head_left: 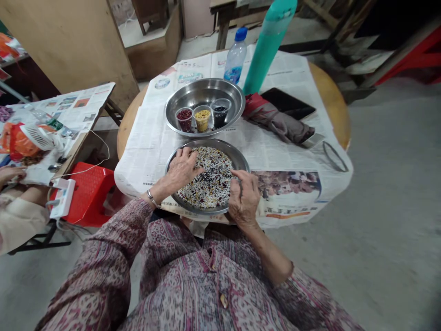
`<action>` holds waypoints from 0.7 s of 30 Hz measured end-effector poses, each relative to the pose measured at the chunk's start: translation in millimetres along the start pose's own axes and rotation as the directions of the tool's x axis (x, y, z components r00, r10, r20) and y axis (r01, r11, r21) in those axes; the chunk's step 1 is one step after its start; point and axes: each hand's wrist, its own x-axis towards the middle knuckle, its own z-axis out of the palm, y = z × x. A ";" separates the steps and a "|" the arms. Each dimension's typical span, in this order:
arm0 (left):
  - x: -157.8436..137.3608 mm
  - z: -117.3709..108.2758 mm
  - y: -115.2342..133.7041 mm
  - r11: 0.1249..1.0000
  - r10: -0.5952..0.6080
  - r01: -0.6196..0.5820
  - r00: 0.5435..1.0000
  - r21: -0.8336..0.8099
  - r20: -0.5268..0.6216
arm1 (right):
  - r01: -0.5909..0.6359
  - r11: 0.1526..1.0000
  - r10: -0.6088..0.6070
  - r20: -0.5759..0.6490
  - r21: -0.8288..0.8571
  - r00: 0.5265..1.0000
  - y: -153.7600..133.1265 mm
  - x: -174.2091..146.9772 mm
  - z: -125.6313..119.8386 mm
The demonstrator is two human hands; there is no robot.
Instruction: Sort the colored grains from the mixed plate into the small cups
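A steel basin (241,158) close to me holds mixed grains and beans (208,177), mostly white with black, yellow and dark red bits. My left hand (183,169) rests over its left side, fingers spread and thumb pointing inward. At the right rim is my right hand (245,197), its fingers curled and thumb near the index finger; whatever may be between them is too small to see. Just behind, a second steel basin (193,89) contains a clear cup of dark red beans (184,121), a cup of yellow grains (202,120) and a cup of black beans (219,115).
Newspaper (144,138) covers the round table. Behind the basins stand a water bottle (236,57) and a tall teal bottle (270,46). A folded umbrella (275,119) and a dark tablet-like object (288,105) lie right. Leftward are a red stool (87,195) and another person's hand (12,174).
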 end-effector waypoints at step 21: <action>-60.9 10.5 -15.9 0.950 0.201 -0.236 0.963 -0.206 -0.178 | 0.170 0.962 -0.098 0.309 -0.215 0.946 -0.5 6.6 -10.0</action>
